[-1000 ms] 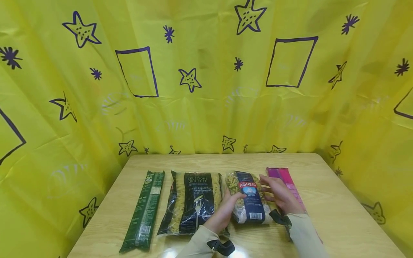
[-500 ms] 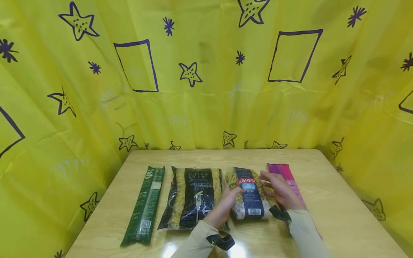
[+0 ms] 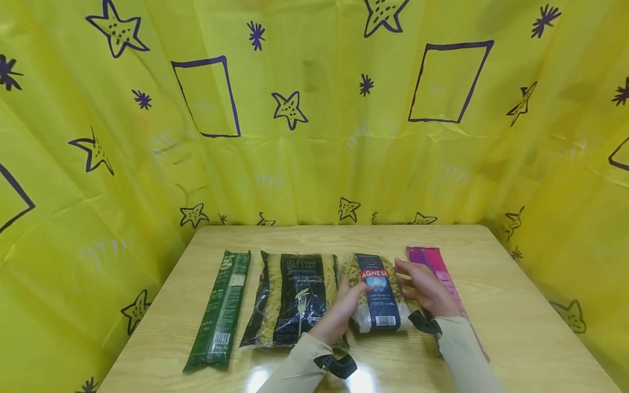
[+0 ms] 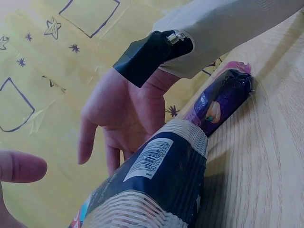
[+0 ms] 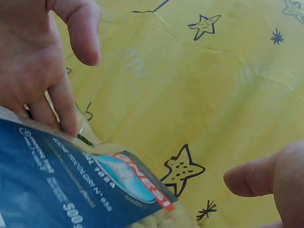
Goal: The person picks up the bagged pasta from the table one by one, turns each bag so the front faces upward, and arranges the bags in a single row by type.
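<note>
A pasta bag with a navy AGNESI label [image 3: 383, 305] lies between my two hands in the head view. At its left side is my left hand [image 3: 339, 314], with the thumb reaching over the label. My right hand [image 3: 428, 289] flanks the right side, fingertips right at the bag's edge. In the left wrist view the bag [image 4: 156, 190] stands in front, and the right hand [image 4: 128, 107] has loosely extended fingers behind it. In the right wrist view the left hand's fingers [image 5: 64, 107] lie straight along the bag's edge [image 5: 57, 175].
Left of this bag lies a larger penne bag [image 3: 302, 284] with a black label. A long green package [image 3: 221, 311] is farther left. A slim pink package [image 3: 444, 278] lies partly under the right forearm. A yellow patterned curtain [image 3: 314, 164] surrounds the wooden table [image 3: 516, 327].
The head view has tilted slightly, so the table appears higher. Both hands keep their places on either side of the AGNESI bag.
</note>
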Demonstrator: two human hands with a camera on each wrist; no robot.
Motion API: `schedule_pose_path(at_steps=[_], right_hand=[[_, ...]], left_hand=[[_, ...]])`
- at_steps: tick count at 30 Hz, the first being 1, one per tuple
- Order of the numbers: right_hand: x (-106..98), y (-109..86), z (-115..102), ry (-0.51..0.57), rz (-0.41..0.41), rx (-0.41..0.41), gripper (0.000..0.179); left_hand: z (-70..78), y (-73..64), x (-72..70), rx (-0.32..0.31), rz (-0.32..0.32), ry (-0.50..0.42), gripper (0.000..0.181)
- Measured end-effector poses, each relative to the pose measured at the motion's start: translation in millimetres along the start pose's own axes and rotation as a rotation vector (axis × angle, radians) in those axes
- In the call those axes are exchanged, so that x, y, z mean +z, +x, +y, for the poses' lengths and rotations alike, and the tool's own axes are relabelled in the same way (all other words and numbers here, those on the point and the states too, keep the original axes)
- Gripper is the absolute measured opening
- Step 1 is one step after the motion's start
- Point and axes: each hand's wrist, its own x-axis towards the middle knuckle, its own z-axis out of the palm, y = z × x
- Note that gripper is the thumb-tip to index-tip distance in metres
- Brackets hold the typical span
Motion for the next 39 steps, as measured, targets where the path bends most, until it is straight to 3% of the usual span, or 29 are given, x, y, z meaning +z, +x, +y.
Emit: schedule_pose_path(at_steps=[12,21,31,39], right_hand=[[-2.5,1.8,2.5,-0.038,0.022,-0.019,0.068],[-2.5,2.7,2.3,-0.044,0.026,-0.024,0.069],[-10.1,-1.6,-0.6,0.028,0.008,-0.031,0.071],[-19.1,-12.4,-14.5,0.065,-0.010,-0.096,0.072]], left_hand=[[-3.0,3.0,-2.7,-0.019,-0.056,-0.036,0.108],[-2.6,1.8,-4.4,-0.014,-0.051,-0.005,0.110],[4.8,0.0,-7.0,0.028,-0.037,0.075,0.105],[12.0,-2.6,-5.7,0.099,-0.041,0.133,0.087]])
